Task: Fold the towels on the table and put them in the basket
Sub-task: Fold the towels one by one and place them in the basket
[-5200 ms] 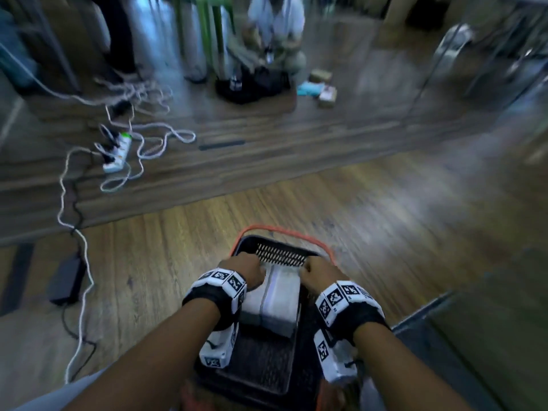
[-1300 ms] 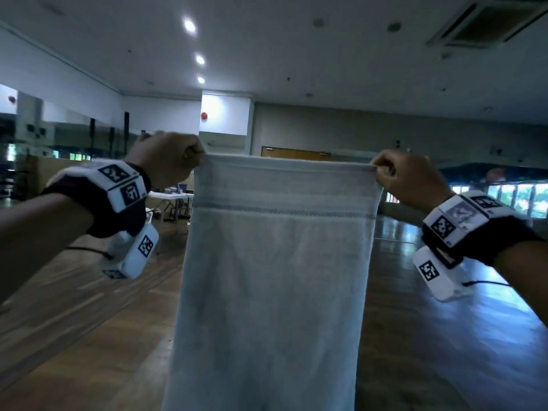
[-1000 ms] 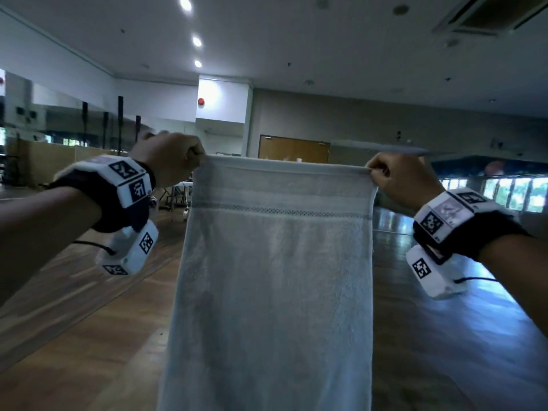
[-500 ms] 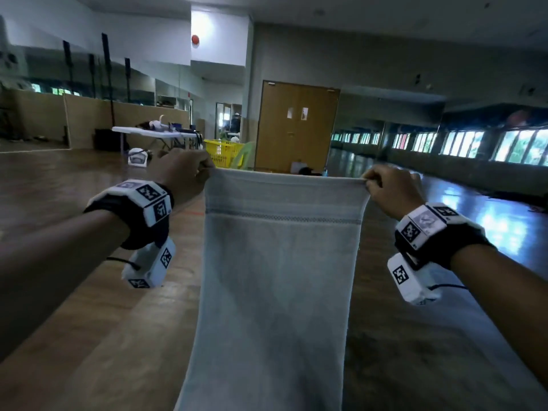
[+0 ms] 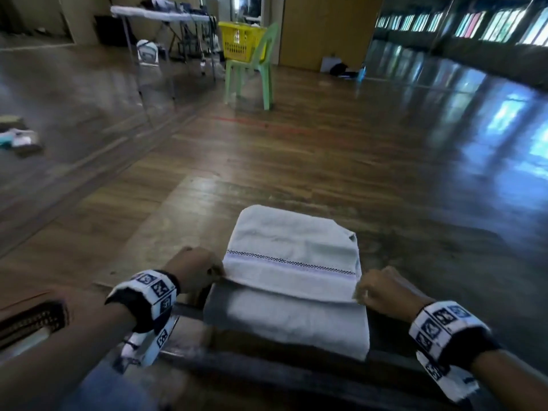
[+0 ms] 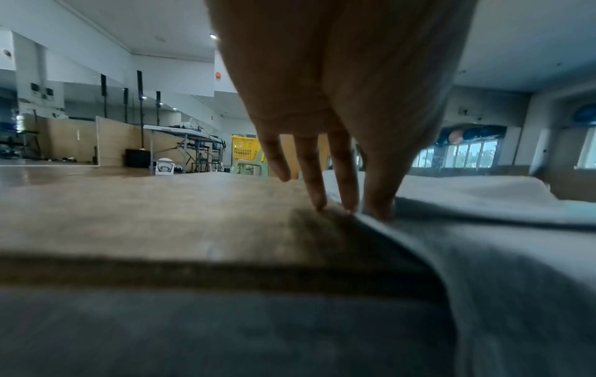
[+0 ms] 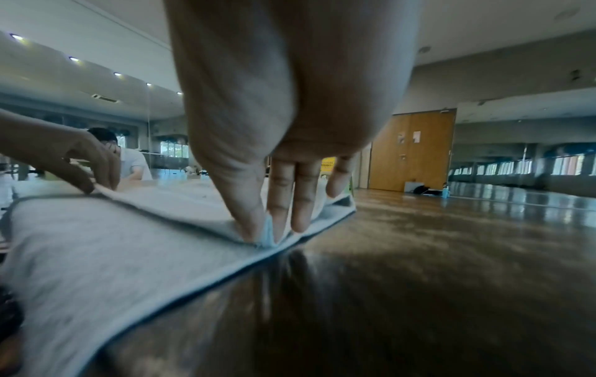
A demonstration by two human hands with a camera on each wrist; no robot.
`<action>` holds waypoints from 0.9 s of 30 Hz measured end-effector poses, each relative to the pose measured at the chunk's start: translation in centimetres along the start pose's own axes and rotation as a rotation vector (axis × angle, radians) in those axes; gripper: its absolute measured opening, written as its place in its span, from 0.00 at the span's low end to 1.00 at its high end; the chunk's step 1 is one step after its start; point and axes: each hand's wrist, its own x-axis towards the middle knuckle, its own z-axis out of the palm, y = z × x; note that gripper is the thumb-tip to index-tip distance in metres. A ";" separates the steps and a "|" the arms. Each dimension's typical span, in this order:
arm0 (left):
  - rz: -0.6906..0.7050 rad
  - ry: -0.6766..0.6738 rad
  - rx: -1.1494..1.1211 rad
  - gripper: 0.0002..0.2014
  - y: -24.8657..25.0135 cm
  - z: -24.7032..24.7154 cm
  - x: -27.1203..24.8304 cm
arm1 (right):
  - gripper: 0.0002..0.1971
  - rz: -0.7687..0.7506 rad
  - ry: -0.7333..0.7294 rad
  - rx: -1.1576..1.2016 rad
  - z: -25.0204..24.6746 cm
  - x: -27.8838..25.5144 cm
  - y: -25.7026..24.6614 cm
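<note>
White towel [image 5: 292, 280] lies on the dark wooden table [image 5: 421, 250], folded over itself, its striped hem edge on top, near end hanging over the table's front edge. Left hand [image 5: 192, 271] pinches the folded edge's left corner, fingertips [image 6: 377, 209] down on the cloth. Right hand [image 5: 382, 292] pinches the right corner between thumb and fingers [image 7: 277, 224]. Black basket [image 5: 32, 318] at lower left. Beyond: green plastic chair [image 5: 252, 66] carrying a yellow basket [image 5: 240, 40].
</note>
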 end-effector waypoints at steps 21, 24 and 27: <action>0.091 0.330 0.004 0.05 1.2 0.7 0.9 | 0.06 0.158 0.318 0.057 0.3 0.7 3.2; 0.178 0.446 -0.015 0.02 1.2 0.9 -0.7 | 0.09 0.072 0.481 0.057 1.4 -1.4 3.3; 0.212 0.387 -0.003 0.09 1.3 2.1 -2.1 | 0.09 0.017 0.425 0.086 3.2 -3.2 3.0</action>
